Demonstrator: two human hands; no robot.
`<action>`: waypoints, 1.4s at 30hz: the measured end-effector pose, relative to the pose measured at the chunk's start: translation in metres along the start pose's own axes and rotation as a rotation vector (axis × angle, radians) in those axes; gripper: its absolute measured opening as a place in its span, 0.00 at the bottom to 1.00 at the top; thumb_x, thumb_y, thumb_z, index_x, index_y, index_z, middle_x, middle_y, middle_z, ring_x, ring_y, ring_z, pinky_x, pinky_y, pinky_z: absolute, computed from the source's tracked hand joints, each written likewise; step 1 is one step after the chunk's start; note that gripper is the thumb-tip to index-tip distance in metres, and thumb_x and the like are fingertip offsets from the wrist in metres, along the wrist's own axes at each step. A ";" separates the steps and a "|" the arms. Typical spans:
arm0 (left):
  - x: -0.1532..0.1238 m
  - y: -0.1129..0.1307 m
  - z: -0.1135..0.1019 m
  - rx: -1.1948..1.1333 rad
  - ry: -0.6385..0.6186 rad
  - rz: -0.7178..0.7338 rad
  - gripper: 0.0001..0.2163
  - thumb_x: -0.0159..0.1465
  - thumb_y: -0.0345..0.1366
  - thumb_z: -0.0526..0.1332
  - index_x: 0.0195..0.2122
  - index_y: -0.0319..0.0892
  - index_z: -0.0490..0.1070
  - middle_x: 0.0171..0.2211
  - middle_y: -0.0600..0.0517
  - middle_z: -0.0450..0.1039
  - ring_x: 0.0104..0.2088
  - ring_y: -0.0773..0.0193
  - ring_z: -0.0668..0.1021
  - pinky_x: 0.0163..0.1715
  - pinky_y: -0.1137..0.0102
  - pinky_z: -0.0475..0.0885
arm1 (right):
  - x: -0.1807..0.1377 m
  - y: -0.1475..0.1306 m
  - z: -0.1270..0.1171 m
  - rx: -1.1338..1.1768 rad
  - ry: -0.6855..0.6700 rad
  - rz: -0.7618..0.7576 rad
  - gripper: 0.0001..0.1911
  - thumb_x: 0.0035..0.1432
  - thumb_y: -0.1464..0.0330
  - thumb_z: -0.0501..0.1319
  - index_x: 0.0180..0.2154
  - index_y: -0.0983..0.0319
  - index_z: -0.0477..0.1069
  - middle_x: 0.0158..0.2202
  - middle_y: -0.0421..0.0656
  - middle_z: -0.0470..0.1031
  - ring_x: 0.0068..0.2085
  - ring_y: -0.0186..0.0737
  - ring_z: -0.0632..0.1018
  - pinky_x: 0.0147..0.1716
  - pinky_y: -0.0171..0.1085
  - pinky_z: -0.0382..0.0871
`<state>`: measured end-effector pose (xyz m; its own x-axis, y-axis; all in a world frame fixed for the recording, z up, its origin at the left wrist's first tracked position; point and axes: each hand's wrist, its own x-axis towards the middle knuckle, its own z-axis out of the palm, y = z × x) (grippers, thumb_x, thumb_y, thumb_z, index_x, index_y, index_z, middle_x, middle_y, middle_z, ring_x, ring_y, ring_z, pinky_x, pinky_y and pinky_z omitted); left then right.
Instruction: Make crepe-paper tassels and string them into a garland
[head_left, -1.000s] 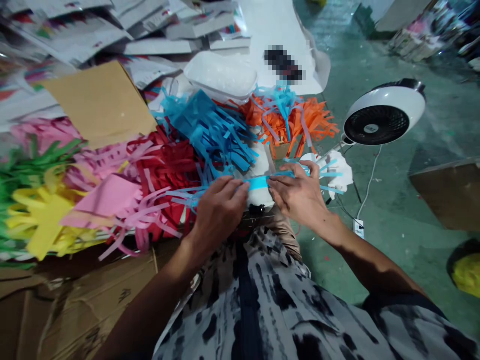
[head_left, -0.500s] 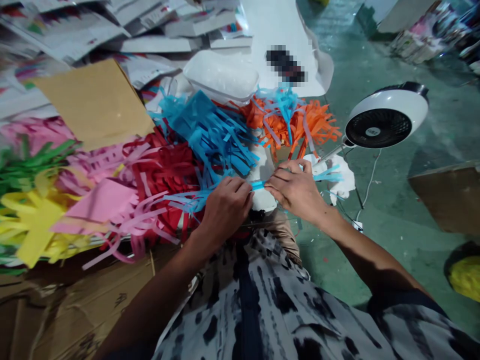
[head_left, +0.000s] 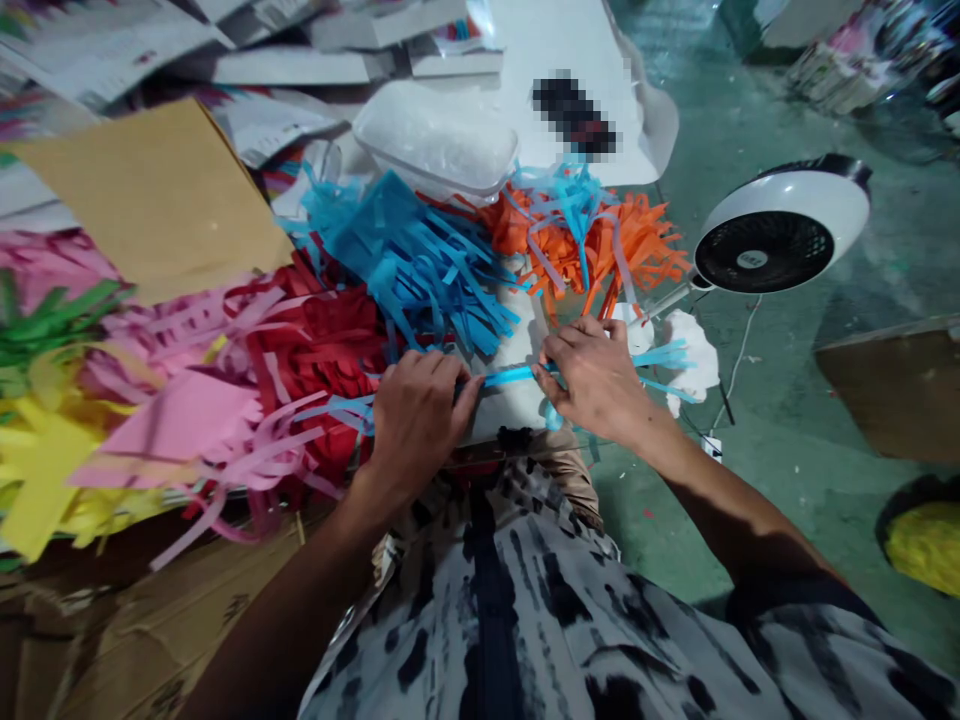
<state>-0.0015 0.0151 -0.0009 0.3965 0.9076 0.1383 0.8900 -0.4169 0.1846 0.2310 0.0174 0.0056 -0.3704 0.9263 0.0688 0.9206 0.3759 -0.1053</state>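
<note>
A light blue tissue paper tassel (head_left: 512, 376) is stretched level between my hands, its middle rolled narrow. My left hand (head_left: 424, 405) is closed round its left part, and cut strips stick out past the fingers over the red fringe. My right hand (head_left: 596, 375) pinches the other part, with loose strips fanning out to the right. Just beyond my hands lies a pile of blue fringed paper (head_left: 431, 265). Farther right, orange fringed paper (head_left: 559, 245) has a light blue tassel (head_left: 576, 210) on top. My fingertips are partly hidden.
Red fringe (head_left: 319, 340), pink paper (head_left: 180, 425) and yellow paper (head_left: 45, 455) lie on the left, below a tan sheet (head_left: 161, 200). A clear plastic tray (head_left: 439, 135) stands behind. A white fan (head_left: 784, 235) is at the right, above the green floor.
My left hand has slid left along the light blue tassel, so a longer rolled stretch shows between my hands. My right hand stays nearly in place.
</note>
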 end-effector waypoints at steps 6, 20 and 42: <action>0.000 0.011 0.003 -0.016 0.075 0.209 0.11 0.71 0.36 0.60 0.53 0.43 0.75 0.48 0.44 0.80 0.51 0.48 0.75 0.48 0.54 0.67 | -0.008 -0.012 0.002 -0.054 0.108 -0.150 0.12 0.72 0.69 0.54 0.48 0.54 0.75 0.49 0.44 0.80 0.57 0.52 0.70 0.56 0.55 0.53; -0.010 -0.019 -0.010 0.016 0.083 0.278 0.12 0.68 0.29 0.58 0.41 0.51 0.81 0.44 0.50 0.83 0.54 0.48 0.77 0.59 0.46 0.63 | -0.041 0.026 0.002 0.054 0.174 -0.172 0.13 0.69 0.71 0.57 0.46 0.54 0.79 0.50 0.40 0.84 0.60 0.53 0.72 0.57 0.57 0.51; 0.007 0.012 0.011 -0.066 0.034 0.155 0.10 0.74 0.37 0.56 0.40 0.40 0.75 0.39 0.45 0.77 0.42 0.51 0.74 0.44 0.60 0.66 | -0.011 0.013 0.011 0.212 0.096 -0.061 0.10 0.73 0.64 0.56 0.42 0.57 0.76 0.41 0.43 0.80 0.50 0.50 0.72 0.48 0.48 0.53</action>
<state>0.0145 0.0175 -0.0088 0.5192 0.8303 0.2026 0.8015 -0.5553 0.2218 0.2460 0.0128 -0.0075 -0.4018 0.8990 0.1744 0.8466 0.4372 -0.3036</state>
